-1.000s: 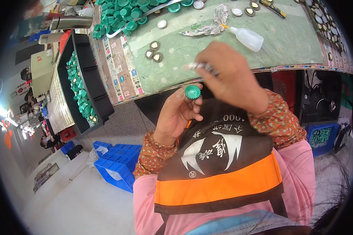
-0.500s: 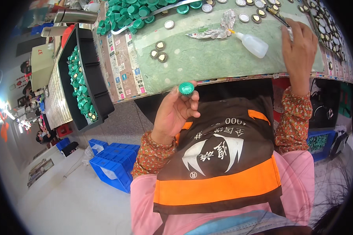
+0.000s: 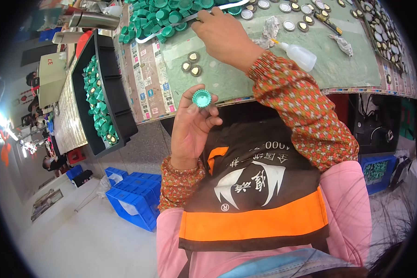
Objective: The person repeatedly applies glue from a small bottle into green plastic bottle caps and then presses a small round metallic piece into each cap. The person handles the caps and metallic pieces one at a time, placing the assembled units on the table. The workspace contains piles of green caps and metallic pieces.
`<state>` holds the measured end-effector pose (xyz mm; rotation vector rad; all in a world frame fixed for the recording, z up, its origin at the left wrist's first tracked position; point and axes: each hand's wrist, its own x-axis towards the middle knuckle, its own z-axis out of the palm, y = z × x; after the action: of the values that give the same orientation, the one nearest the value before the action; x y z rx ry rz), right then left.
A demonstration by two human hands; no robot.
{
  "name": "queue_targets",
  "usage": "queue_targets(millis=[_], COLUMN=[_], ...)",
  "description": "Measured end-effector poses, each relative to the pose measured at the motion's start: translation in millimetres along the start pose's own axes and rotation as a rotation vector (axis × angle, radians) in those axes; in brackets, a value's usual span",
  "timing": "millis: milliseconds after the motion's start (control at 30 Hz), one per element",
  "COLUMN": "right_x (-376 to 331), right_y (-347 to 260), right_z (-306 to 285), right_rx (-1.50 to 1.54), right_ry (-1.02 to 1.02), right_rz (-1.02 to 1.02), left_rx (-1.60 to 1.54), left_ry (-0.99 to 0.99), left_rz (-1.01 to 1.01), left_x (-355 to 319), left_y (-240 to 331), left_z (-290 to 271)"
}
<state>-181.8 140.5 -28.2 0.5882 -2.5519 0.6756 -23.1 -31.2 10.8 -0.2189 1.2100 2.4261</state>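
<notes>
My left hand (image 3: 188, 132) is held up in front of the table edge, pinching a green fluted bottle cap (image 3: 202, 98) with its hollow side facing me. Over the table, my right hand (image 3: 227, 39) reaches to the white rim (image 3: 190, 18) around a heap of green caps (image 3: 160, 16). Its fingers look spread and bent downward; the fingertips are partly hidden, and no object shows in them. Three dark caps with cream pieces inside (image 3: 193, 63) lie below that hand. A white squeeze bottle (image 3: 299, 55) with a yellow-orange tip lies beside crumpled tissue (image 3: 271, 28).
Several round caps (image 3: 288, 25) are scattered at the far side, near a slim dark tool (image 3: 328, 23). A tray of pale-filled caps (image 3: 384, 34) lies at the right. Left of the table stands a black bin (image 3: 107, 69) of green caps. Blue crates (image 3: 132, 197) sit on the floor.
My right hand has left the slim tool and tissue at the right and swung left to the green heap. My left hand, still holding its cap, has shifted slightly left.
</notes>
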Motion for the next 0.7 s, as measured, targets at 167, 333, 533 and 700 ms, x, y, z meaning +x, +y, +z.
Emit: queue_targets(millis=[167,333,533,700], right_x=[-5.3,-42.4,-97.8,-106.8], right_y=[9.3,1.6,-4.7,-9.3], right_z=[12.9,-46.3,-69.8,-80.3], right_rx=[0.07,0.476,0.451,0.264], right_ry=[0.022,-0.394,-0.308,-0.191], right_rz=[-0.016,0.222,0.197,0.119], left_rx=[-0.018,-0.06,-0.035,-0.007], left_ry=[0.005,0.024,0.024,0.045], left_rz=[-0.004,-0.014,-0.052,-0.055], left_x=[-1.9,-6.6,-4.8,-5.9], left_y=[0.5,-0.4,-6.4,-7.1], left_z=[-6.5,-16.7,-20.8,-15.4])
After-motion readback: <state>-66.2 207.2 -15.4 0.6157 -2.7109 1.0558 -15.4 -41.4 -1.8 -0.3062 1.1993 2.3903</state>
